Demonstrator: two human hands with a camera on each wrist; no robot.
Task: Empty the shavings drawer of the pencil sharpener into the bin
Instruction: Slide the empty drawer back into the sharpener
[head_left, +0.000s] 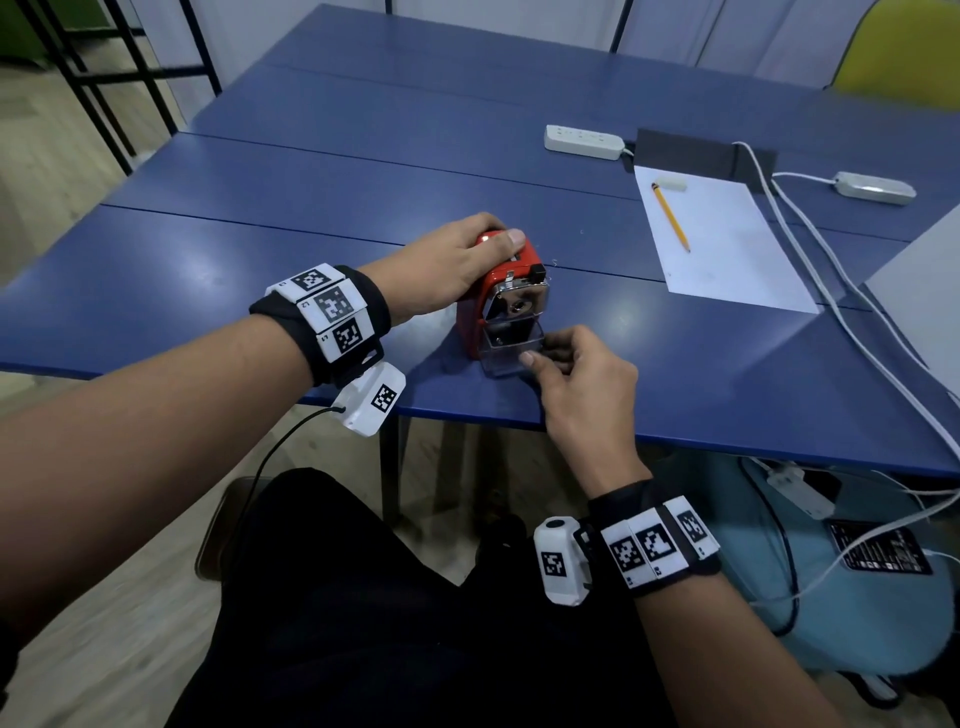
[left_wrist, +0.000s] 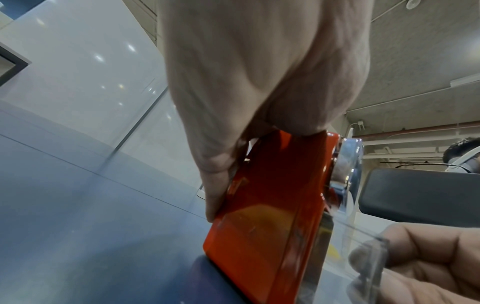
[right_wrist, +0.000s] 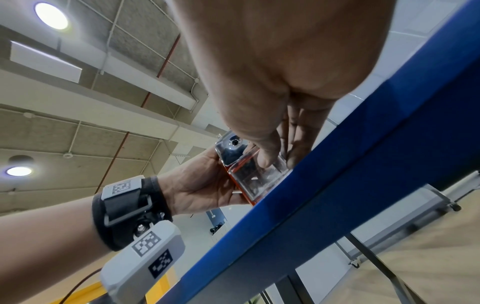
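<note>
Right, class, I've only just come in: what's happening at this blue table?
A person is working on a red pencil sharpener near the table's front edge. The left hand holds its body from above, while the right hand pinches the clear shavings drawer at its front. The drawer sticks out but isn't free yet. A pencil lies on paper nearby.

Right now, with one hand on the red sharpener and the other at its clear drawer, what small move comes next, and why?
Probably slide the clear drawer straight out toward the table edge. The right hand already pinches its front, and the left hand holds the red sharpener down, so the body should stay put. The drawer still sits in its slot.
</note>
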